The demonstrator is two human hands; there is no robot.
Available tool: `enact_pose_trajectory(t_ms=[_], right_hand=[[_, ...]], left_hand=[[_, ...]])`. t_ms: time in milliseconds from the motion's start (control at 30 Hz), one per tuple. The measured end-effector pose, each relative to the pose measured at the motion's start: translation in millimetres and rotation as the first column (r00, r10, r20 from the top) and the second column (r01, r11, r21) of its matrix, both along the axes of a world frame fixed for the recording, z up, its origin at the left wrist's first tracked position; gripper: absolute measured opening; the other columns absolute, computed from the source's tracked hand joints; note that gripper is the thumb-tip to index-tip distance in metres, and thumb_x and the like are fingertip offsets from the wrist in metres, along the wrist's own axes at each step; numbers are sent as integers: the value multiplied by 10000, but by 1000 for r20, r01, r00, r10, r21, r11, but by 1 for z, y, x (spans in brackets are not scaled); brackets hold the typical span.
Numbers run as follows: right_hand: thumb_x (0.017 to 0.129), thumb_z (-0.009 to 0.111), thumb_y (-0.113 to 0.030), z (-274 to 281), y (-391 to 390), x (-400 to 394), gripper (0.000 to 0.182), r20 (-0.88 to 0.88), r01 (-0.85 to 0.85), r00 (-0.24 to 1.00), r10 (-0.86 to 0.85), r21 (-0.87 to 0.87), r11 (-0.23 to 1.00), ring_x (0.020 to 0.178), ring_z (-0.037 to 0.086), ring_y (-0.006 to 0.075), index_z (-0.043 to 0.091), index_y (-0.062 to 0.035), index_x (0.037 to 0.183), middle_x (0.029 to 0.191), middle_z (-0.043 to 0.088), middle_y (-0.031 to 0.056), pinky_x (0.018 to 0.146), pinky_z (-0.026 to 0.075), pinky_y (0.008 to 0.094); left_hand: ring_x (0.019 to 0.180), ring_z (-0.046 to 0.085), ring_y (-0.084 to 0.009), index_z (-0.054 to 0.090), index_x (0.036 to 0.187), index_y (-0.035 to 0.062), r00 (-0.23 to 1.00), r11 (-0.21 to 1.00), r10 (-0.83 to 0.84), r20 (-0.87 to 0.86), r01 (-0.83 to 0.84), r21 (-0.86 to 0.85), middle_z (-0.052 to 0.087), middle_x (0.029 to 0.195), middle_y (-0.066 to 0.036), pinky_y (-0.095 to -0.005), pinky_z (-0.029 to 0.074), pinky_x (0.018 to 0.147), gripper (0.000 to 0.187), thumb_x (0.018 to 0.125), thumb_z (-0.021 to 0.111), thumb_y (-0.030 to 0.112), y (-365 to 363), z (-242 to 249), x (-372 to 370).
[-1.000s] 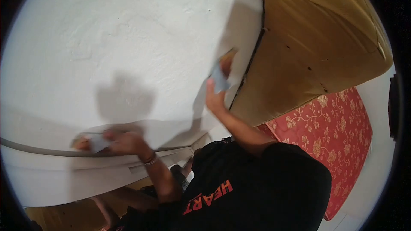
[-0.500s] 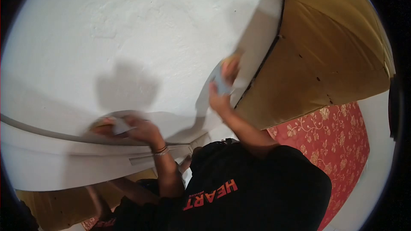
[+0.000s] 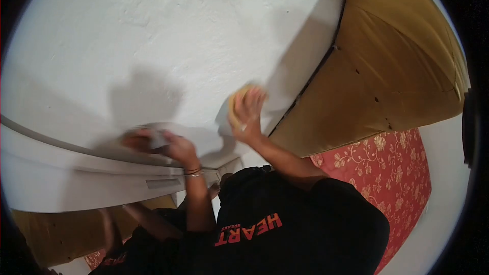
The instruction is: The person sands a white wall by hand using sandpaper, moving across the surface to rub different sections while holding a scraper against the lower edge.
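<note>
A white, slightly uneven surface (image 3: 168,35) fills the upper part of the view. My right hand (image 3: 247,109) is over it near the centre, with fingers bent around a yellowish pad (image 3: 234,114). Below and to the left, my left hand (image 3: 178,147) is closed around a blurred item (image 3: 153,140), greyish with a brown part, close to the surface's lower edge. Bands circle the left wrist. Shadows of both hands fall on the white surface.
A brown padded panel (image 3: 377,71) borders the white surface at the right, along a dark edge. Red floral material (image 3: 377,163) lies below it. At lower left, a curved white ledge (image 3: 102,188) runs above what looks like a mirrored dark shirt and arms.
My right hand has moved left and down, its fingers now over the yellowish pad. My left hand has shifted slightly right, and the view has tilted a little.
</note>
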State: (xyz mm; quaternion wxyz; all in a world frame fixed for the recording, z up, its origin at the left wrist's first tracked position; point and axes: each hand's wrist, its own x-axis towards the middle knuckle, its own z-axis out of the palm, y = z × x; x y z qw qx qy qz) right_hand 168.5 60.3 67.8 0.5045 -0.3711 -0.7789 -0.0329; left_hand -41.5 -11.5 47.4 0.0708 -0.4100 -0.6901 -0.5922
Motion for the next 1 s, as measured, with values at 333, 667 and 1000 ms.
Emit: enact_pose_trajectory(t_ms=[333,667,1000], right_hand=[[755,531,-357,9,-20,-43,600,229,-117,967,108,24,993,1234,252,412,406,-22,1237,1299,306,253,931,88,658],[808,464,-268,174,24,-2,618,-296,45,955,8,172,984,1323,53,389,271,-17,1339,1427,87,228,999,-24,582],[666,618,-264,23,-14,-16,721,140,-110,984,111,-12,994,1300,157,396,356,-67,1308,1383,212,238,977,49,624]], left_hand=[[1299,89,-327,91,1330,-94,999,985,16,-40,-8,173,97,1376,-253,-405,37,1056,575,936,313,260,-4,66,28],[1315,-8,-401,135,1342,-73,966,999,20,-256,-29,-33,0,1409,-279,-489,11,1050,568,913,335,241,-17,32,77],[1316,6,-400,91,1366,-23,996,998,67,-59,-66,19,-21,1419,-252,-466,32,1055,557,934,292,266,-7,34,18]])
